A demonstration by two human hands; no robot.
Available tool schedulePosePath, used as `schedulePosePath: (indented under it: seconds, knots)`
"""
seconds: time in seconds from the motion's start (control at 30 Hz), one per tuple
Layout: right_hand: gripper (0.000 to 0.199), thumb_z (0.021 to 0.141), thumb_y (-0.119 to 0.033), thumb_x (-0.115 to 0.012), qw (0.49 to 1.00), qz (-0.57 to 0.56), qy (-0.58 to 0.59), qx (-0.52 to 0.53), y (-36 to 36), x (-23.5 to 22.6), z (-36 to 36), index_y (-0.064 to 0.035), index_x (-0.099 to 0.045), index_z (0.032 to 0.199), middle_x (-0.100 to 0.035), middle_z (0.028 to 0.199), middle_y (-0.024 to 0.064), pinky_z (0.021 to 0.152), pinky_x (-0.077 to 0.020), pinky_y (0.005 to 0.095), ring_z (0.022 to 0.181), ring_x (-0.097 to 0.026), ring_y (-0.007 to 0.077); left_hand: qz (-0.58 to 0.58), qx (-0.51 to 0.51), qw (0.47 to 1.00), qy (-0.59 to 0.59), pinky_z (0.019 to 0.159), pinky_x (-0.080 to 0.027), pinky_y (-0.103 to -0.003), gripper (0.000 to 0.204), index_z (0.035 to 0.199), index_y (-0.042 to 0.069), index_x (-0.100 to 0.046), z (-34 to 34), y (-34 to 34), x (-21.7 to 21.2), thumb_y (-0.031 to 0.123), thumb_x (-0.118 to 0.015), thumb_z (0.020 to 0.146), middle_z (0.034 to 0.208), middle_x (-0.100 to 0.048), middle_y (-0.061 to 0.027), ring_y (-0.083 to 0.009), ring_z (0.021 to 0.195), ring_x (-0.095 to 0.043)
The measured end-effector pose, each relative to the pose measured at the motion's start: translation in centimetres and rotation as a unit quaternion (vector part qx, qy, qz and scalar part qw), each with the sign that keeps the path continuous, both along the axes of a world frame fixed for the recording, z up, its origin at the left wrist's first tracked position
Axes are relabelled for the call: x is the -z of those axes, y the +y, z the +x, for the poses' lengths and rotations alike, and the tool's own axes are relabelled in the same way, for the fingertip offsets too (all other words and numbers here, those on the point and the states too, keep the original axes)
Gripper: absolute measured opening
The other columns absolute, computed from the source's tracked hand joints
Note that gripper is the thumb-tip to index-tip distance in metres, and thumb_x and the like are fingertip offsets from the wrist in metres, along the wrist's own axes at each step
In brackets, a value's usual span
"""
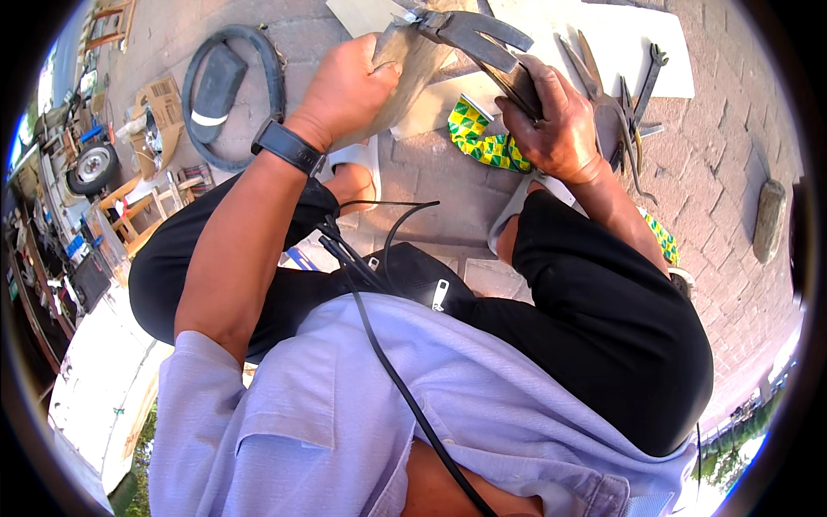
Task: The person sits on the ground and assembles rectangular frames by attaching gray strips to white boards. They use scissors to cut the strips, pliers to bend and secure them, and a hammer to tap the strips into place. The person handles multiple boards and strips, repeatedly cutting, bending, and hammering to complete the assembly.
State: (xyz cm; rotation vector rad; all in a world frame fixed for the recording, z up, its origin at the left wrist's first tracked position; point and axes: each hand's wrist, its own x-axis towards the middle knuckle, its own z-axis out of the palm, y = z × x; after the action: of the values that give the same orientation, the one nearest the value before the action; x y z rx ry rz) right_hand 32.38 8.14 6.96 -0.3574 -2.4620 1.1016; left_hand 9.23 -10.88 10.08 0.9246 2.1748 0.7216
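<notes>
My left hand [346, 90], a dark watch on its wrist, is closed around a weathered wooden board [408, 90] held up in front of me. My right hand [556, 129] grips the handle of a claw hammer [481, 36]. The hammer's head lies across the upper end of the board, and its claw points to the right. Something small and shiny shows at the board's top corner, too small to name. Below the hammer, beside my right fingers, lies a yellow and green patterned strip [472, 142].
Several metal hand tools, including a wrench [652, 77] and tongs [589, 69], lie on a pale sheet [663, 34] at right. A stone-like block [769, 222] sits farther right. A black tyre-like ring [272, 73] and a cardboard box [160, 108] are at left on the brick paving.
</notes>
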Motion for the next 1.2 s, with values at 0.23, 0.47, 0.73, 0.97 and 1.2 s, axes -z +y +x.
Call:
schedulePosePath:
  seconds: [0.23, 0.47, 0.73, 0.97, 1.2]
  knots:
    - [0.058, 0.080, -0.011, -0.083, 0.999, 0.001, 0.038, -0.009, 0.2, -0.3, 0.9, -0.0027, -0.058, 0.131, -0.068, 0.096, 0.0140, 0.070, -0.0579, 0.0417, 0.079, -0.070, 0.0354, 0.009, -0.023, 0.999, -0.028, 0.076, -0.054, -0.047, 0.030, 0.101, -0.004, -0.066, 0.0, -0.1, 0.2, 0.024, -0.069, 0.089, 0.087, -0.068, -0.0291, -0.0476, 0.084, -0.065]
    - [0.056, 0.080, -0.009, -0.082, 0.998, 0.011, 0.057, 0.022, 0.8, -1.3, -0.9, -0.0028, -0.059, 0.130, -0.068, 0.095, 0.0148, 0.068, -0.0576, 0.0397, 0.078, -0.070, 0.0347, 0.015, -0.014, 1.000, -0.010, 0.075, -0.054, -0.047, 0.030, 0.101, -0.004, -0.066, 0.4, -0.1, 0.0, 0.024, -0.069, 0.089, 0.087, -0.068, -0.0295, -0.0484, 0.084, -0.065]
    - [0.055, 0.080, -0.011, -0.082, 0.999, -0.002, 0.029, 0.013, -0.3, 0.4, -1.6, -0.0009, -0.059, 0.129, -0.068, 0.095, 0.0153, 0.068, -0.0574, 0.0404, 0.077, -0.070, 0.0343, -0.010, -0.009, 1.000, 0.004, 0.076, -0.054, -0.047, 0.031, 0.100, -0.004, -0.066, 0.6, 0.4, -0.3, 0.025, -0.069, 0.089, 0.088, -0.068, -0.0300, -0.0485, 0.085, -0.065]
    - [0.052, 0.078, -0.005, -0.082, 0.999, -0.016, 0.037, 0.008, 0.8, 0.3, 1.5, 0.0013, -0.059, 0.124, -0.067, 0.092, 0.0145, 0.064, -0.0564, 0.0384, 0.072, -0.069, 0.0321, 0.019, -0.008, 1.000, -0.005, 0.078, -0.056, -0.043, 0.032, 0.108, -0.003, -0.068, -0.7, -0.3, -0.5, 0.023, -0.068, 0.090, 0.090, -0.073, -0.0241, -0.0398, 0.083, -0.070]
    - [0.055, 0.080, -0.008, -0.081, 0.999, -0.013, 0.043, 0.001, -1.0, 2.1, -0.5, -0.0032, -0.058, 0.131, -0.067, 0.094, 0.0150, 0.068, -0.0576, 0.0408, 0.077, -0.070, 0.0353, -0.009, -0.011, 0.999, -0.044, 0.079, -0.056, -0.039, 0.032, 0.112, -0.002, -0.068, -1.7, -0.2, -1.0, 0.022, -0.067, 0.091, 0.090, -0.075, -0.0169, -0.0271, 0.081, -0.071]
